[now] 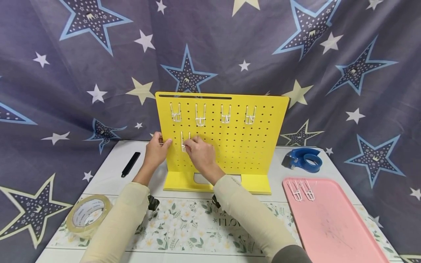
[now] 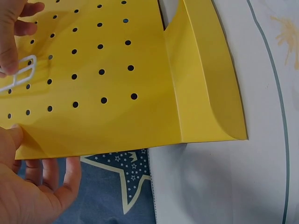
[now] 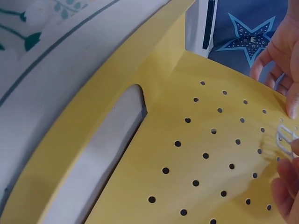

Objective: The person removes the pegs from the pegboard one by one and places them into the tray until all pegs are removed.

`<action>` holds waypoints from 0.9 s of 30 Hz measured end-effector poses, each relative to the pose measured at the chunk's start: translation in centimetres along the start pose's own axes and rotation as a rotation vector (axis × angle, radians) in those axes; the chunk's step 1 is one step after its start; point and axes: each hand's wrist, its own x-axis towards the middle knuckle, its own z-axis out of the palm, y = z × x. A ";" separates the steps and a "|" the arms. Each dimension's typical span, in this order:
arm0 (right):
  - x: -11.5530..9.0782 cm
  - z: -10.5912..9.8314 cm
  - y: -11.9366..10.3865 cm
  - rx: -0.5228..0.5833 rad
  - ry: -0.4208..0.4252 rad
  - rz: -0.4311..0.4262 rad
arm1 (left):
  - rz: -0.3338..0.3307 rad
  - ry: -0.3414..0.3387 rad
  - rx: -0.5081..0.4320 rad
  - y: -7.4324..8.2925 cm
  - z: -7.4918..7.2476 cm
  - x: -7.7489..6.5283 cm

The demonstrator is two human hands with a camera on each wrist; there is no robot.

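A yellow pegboard (image 1: 230,146) stands upright on the table, with several white wire hooks along its upper part. My left hand (image 1: 155,152) grips its left edge, thumb on the front and fingers behind, as the left wrist view shows. Lower on the board's left side, my right hand (image 1: 202,155) pinches another white wire hook (image 1: 182,140) against the holes. In the left wrist view this hook (image 2: 28,70) lies by the fingertips. The right wrist view shows only part of the hook (image 3: 284,139); whether its ends sit in the holes I cannot tell.
To the right lies a pink tray (image 1: 329,226) with white wire hooks (image 1: 297,191) on it. Behind it rests a blue tape dispenser (image 1: 297,159). On the left are a black strip-shaped item (image 1: 131,164) and a tape roll (image 1: 73,219). A star-patterned curtain (image 1: 230,47) hangs behind.
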 end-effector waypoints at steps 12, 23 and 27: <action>0.1 -0.8 -0.3 0.014 0.029 -0.036 | -0.013 0.000 -0.004 0.2 0.0 -0.1; -0.5 -2.6 0.4 0.087 0.056 -0.071 | -0.008 -0.005 -0.003 0.1 0.0 -0.1; -0.9 -3.4 1.2 0.098 0.069 -0.096 | -0.010 -0.006 -0.003 0.1 -0.1 -0.1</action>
